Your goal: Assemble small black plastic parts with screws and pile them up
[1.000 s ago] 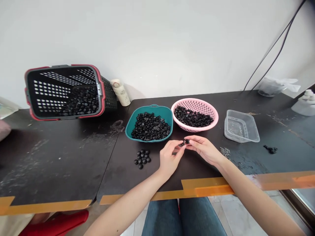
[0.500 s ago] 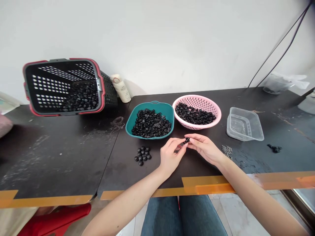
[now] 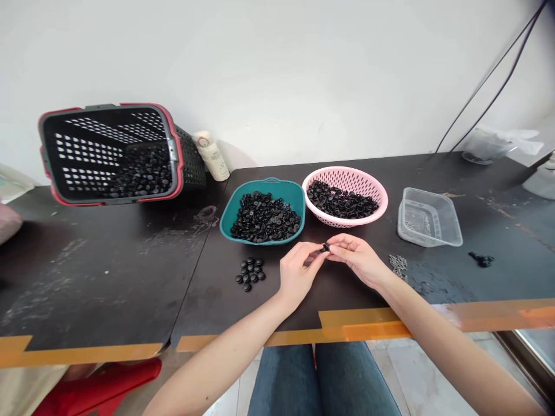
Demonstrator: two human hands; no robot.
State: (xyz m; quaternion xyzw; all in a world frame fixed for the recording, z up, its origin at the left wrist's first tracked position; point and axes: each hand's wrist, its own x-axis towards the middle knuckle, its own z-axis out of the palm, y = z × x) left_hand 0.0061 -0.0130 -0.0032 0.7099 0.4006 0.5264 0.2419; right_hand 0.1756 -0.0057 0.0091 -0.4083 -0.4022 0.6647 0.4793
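Between the fingertips of both hands is a small black round part (image 3: 325, 248), partly covered by the fingers. My left hand (image 3: 299, 271) pinches it from the left, and my right hand (image 3: 354, 258) grips it from the right. Several black round caps (image 3: 250, 273) lie grouped on the table left of my left hand. Behind the hands stand a teal basin (image 3: 224, 222) full of small black discs and a pink colander (image 3: 381, 196) holding black ring-like parts. Small metal pieces (image 3: 398, 264) are scattered right of my right hand.
A clear plastic tub (image 3: 451, 231) with a few metal pieces sits at the right, near some black bits (image 3: 481, 259). At the left a black and red basket (image 3: 177, 156) lies tipped, with black parts inside. Beside it leans a white bottle (image 3: 212, 156). Orange tape (image 3: 364, 325) runs along the table's front edge.
Both hands remain together on the small black part, which now shows less between the fingers. The fingertips have shifted slightly; the whole view has moved a little.
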